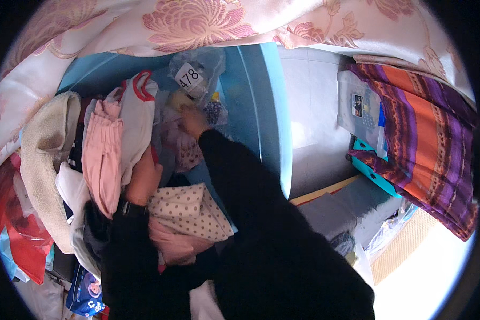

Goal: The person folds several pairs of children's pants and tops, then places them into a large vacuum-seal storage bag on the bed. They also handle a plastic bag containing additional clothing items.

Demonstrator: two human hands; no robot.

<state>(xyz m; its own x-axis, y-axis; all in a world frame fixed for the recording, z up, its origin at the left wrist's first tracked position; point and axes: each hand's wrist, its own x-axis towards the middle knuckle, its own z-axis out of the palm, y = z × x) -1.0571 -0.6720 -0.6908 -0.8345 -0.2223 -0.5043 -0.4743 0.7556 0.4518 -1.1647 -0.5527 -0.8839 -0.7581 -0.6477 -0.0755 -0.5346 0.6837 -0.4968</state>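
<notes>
Folded clothes fill a blue open container point(252, 100). My left hand point(145, 176), below a wristband, lies against a grey garment with red trim point(138, 116); its grip is unclear. Left of that stands a gathered pink garment point(103, 152). My right hand point(194, 120) is blurred and reaches in among a patterned pink cloth point(186, 150) and a yellowish item; whether it grips anything cannot be told. Just above it is a clear plastic bag point(198, 86) with a numbered tag. A polka-dot cloth point(184, 204) lies nearer me, over pink fabric point(180, 244).
Floral fabric point(208, 24) hangs along the top. A cream fleece garment point(44, 168) and red bags point(28, 240) are at the left. To the right are a clear plastic bin point(350, 104), a striped orange-purple cloth point(420, 132) and a turquoise crate point(374, 172).
</notes>
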